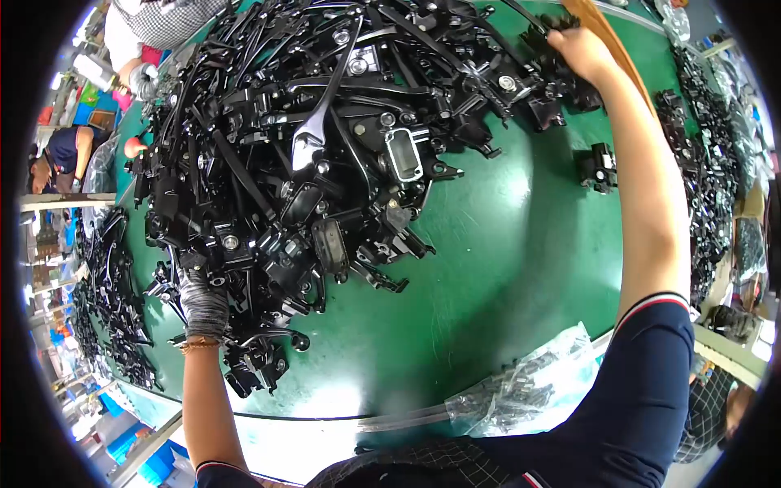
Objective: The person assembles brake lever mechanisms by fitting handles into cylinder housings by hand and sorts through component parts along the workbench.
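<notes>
A big heap of black brake lever assemblies (325,146) is spread over a green table; one lever (309,134) in it has a shiny metal face. My left hand (203,305), in a grey glove, reaches into the heap's near left side, its fingertips hidden among the parts. Several assemblies (259,362) lie just right of that wrist. At the far right, my bare right hand (582,53) is closed at a black lever assembly (561,77), with most of its fingers out of sight. A single black part (599,168) rests below my right forearm.
A clear plastic bag of small parts (529,386) lies at the table's near edge. More black parts (708,163) line the right side, and others (110,285) the left. A brown strip (614,45) runs behind my right arm. Another person (69,154) is at the left.
</notes>
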Tool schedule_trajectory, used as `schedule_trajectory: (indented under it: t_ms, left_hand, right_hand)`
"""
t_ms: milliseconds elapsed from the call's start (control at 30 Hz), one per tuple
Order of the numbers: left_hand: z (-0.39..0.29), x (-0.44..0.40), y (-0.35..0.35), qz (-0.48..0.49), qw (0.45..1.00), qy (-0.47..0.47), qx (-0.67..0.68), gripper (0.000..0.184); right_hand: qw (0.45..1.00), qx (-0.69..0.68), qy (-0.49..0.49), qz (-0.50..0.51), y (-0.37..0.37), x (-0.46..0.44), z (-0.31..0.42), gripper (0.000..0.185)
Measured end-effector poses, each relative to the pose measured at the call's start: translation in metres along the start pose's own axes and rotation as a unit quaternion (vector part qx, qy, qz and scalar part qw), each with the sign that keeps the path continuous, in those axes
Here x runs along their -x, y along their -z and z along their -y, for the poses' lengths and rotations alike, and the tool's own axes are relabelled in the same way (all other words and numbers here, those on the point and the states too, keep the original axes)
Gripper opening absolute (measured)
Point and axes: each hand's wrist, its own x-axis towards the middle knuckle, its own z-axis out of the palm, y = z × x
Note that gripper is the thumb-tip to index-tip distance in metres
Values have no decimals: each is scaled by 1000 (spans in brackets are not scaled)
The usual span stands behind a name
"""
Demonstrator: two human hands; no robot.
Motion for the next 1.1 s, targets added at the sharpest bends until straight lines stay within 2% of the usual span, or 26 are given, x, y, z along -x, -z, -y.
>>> schedule_trajectory:
  t_ms: [33, 67, 133, 167, 200, 267, 300, 333, 367, 400, 433, 533, 600, 700, 733, 800, 833, 867, 900, 933, 967, 1000, 1033, 1067, 1100]
  left_hand:
    - [-1, 0, 2, 4, 998, -38, -57, 40]
    - [-5, -2, 4, 6, 998, -45, -50, 40]
    - [-13, -4, 6, 10, 990, -64, -126, 42]
    - [-16, -4, 6, 10, 984, -72, -165, 43]
    - [-16, -5, 4, 13, 984, -78, -160, 43]
    - [-9, -6, 5, 38, 984, -6, -174, 47]
    - [-6, -7, 5, 53, 982, 27, -182, 49]
    - [-4, -8, 1, 57, 982, 19, -179, 49]
    - [-1, -10, -1, 44, 979, 9, -198, 51]
    - [4, -12, -2, 30, 975, -3, -220, 53]
    - [8, -11, -1, 20, 970, -13, -242, 55]
    - [7, -10, -6, 11, 965, -52, -256, 56]
    - [-5, -15, 5, -2, 961, -74, -268, 56]
    - [-54, 8, 34, 109, 964, -34, -239, 55]
    - [-72, 28, 43, 114, 963, -35, -243, 55]
    - [-112, 75, 57, -125, 968, -146, -162, 54]
    - [-122, 98, 59, -160, 958, -214, -100, 55]
    - [-129, 119, 56, -196, 939, -282, -33, 56]
    - [-123, 145, 46, -69, 957, -280, 6, 58]
    - [-119, 169, 38, 57, 960, -271, 47, 60]
    - [-132, 179, 36, 89, 964, -242, 66, 60]
    - [-144, 183, 34, 121, 966, -212, 88, 60]
    - [-149, 182, 34, 114, 968, -206, 91, 60]
    - [-152, 178, 33, 93, 972, -214, -20, 58]
    - [-152, 173, 35, 72, 965, -216, -133, 56]
  right_hand:
    - [1000, -22, 11, -4, 1, 24, -5, 47]
    - [999, -43, 21, -9, 5, 49, -10, 43]
    - [999, 22, -49, 3, 24, 107, 8, 32]
    - [998, 28, -55, 1, 37, 117, 5, 32]
    - [996, -36, -48, 67, 52, 126, 3, 31]
    - [963, -172, -40, 204, 71, 146, -7, 31]
    - [961, -174, -54, 206, 66, 151, -20, 31]
    - [991, -111, 14, 73, 52, 145, -40, 30]
    - [994, -45, 80, -62, 35, 140, -60, 30]
    - [971, 22, 143, -192, 22, 147, -72, 29]
    - [973, 22, 132, -188, 16, 163, -75, 29]
    - [979, -114, 59, -157, 2, 204, -63, 28]
    - [973, -131, 112, -154, -8, 238, -27, 25]
    - [969, -212, 93, -90, -17, 294, 30, 28]
    - [950, -288, 105, -59, -8, 312, 47, 29]
    - [890, -437, 133, 3, 11, 335, 74, 33]
    - [952, -297, 66, -30, 20, 335, 68, 40]
    - [987, -146, -1, -66, 29, 332, 52, 46]
    - [997, 17, -43, -56, 36, 337, 40, 53]
    - [979, 181, -82, -46, 42, 342, 31, 60]
    - [979, 184, -73, -52, 44, 349, 28, 60]
    - [978, 133, -158, 6, 39, 359, 26, 64]
    - [965, 80, -241, 67, 30, 367, 28, 68]
    - [967, 84, -233, 63, 18, 371, 34, 68]
    - [979, 22, -193, 59, 5, 371, 41, 67]
